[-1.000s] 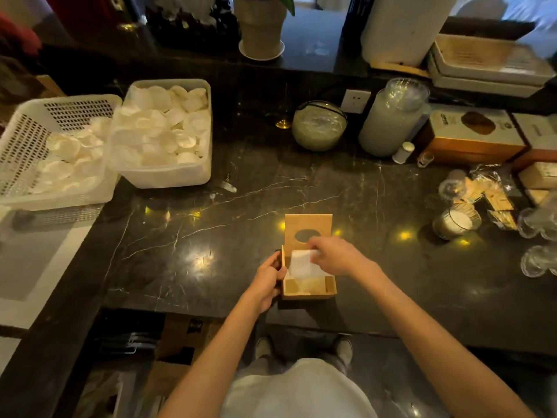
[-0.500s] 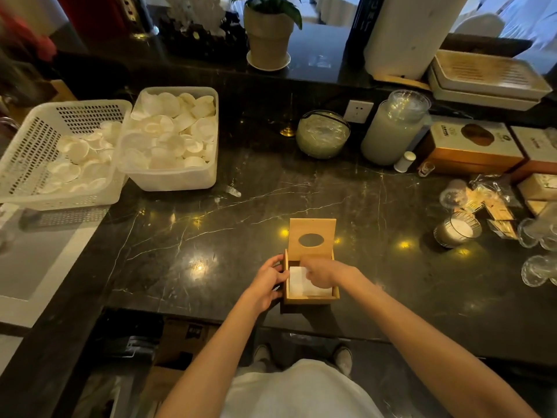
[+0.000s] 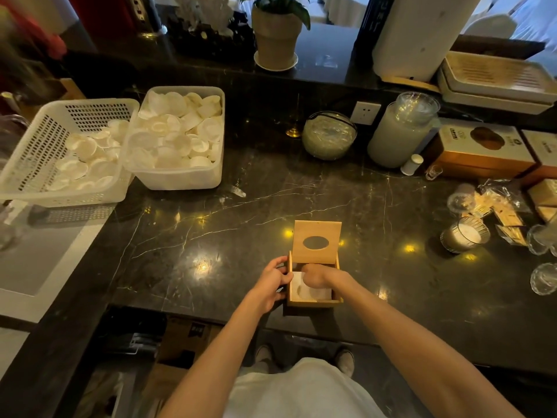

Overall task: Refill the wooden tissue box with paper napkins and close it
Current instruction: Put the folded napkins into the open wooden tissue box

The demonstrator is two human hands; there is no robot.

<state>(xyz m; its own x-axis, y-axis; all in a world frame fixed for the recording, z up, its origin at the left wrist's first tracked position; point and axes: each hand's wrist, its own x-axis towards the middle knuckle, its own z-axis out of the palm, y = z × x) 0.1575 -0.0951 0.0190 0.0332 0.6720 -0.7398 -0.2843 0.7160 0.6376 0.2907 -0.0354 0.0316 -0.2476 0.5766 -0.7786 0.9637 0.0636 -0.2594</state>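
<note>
A small wooden tissue box (image 3: 313, 302) stands near the front edge of the dark marble counter. Its lid (image 3: 316, 242), with an oval slot, is swung open and stands upright at the back. White paper napkins (image 3: 310, 293) lie inside the box. My left hand (image 3: 271, 282) grips the box's left wall. My right hand (image 3: 319, 275) reaches down into the box with fingers curled on top of the napkins; its fingertips are hidden inside.
Two white plastic bins (image 3: 177, 140) of small white dishes sit at the back left. A glass bowl (image 3: 329, 135), a tall jar (image 3: 402, 131) and cartons (image 3: 482, 149) line the back. A candle (image 3: 464, 235) and glassware (image 3: 544, 279) stand at the right.
My right hand has lowered the napkins from above the rim down into the box. My left hand stays on the box's left side. The view has shifted slightly.
</note>
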